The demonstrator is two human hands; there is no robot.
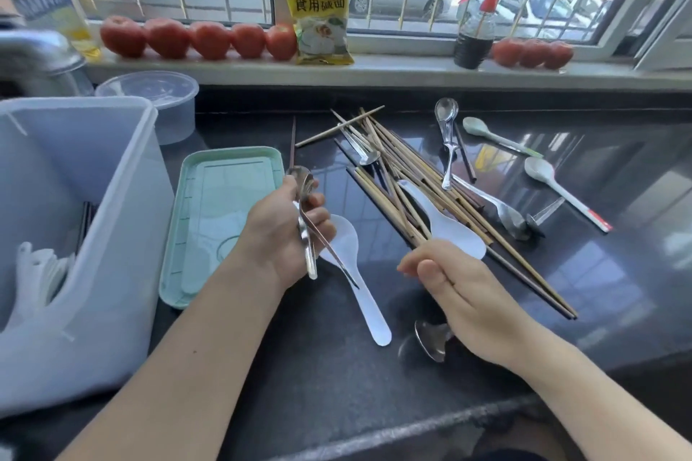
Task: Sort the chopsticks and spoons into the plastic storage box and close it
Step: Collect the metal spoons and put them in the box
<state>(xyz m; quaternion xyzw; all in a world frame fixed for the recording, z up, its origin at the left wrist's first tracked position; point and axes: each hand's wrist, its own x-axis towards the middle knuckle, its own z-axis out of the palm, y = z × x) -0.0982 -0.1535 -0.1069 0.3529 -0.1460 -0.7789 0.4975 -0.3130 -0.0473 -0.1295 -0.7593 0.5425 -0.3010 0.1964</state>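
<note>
Left hand [288,232] is gripping a couple of metal spoons [305,206] plus what looks like a dark chopstick. Right hand [460,292] is loosely open beside the chopstick pile [415,183] mid-table. Chopsticks look light, stiff and prone to rolling, so I'd bunch them by the middle. The steel spoons look slippery. Storage box [112,176] sits open at the left edge, green lid [221,221] beside it, with room in between.

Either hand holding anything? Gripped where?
Left hand grips a metal spoon mid-handle, with a dark chopstick. Right hand appears to hold nothing.
</note>
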